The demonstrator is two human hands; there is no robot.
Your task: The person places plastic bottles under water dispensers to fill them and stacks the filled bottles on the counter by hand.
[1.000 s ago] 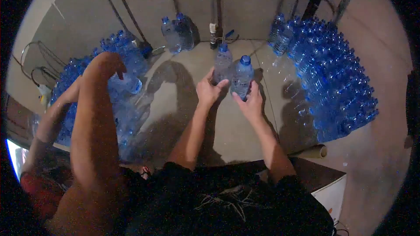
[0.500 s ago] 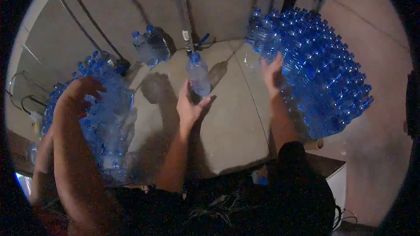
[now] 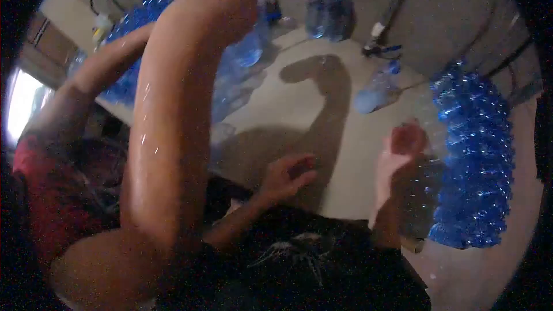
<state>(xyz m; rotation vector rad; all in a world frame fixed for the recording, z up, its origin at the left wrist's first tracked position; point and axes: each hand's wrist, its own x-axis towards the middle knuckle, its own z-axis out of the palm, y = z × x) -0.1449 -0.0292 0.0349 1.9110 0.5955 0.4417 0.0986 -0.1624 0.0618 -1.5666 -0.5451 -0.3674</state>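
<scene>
My left hand (image 3: 288,177) is half curled above the near side of the pale table (image 3: 357,190), thumb apart from the fingers and nothing in it. A clear plastic water bottle (image 3: 374,93) with a blue cap stands farther back, apart from both hands. My right hand (image 3: 405,144) is loosely bent, blurred, with no object visible in it. It is close to the left side of a large block of blue-capped water bottles (image 3: 475,155); whether it touches them I cannot tell.
Another person's arm (image 3: 173,103) reaches across the left, its hand (image 3: 239,8) beside a bottle (image 3: 249,49). More bottles (image 3: 152,8) are grouped behind it. Two bottles (image 3: 329,14) stand at the back by the wall. A cable with a fitting (image 3: 380,46) hangs near the single bottle.
My view has swung left. My left hand has come off the single bottle and drawn back toward my body. My right hand has also drawn back. The other person's arm reaches farther forward.
</scene>
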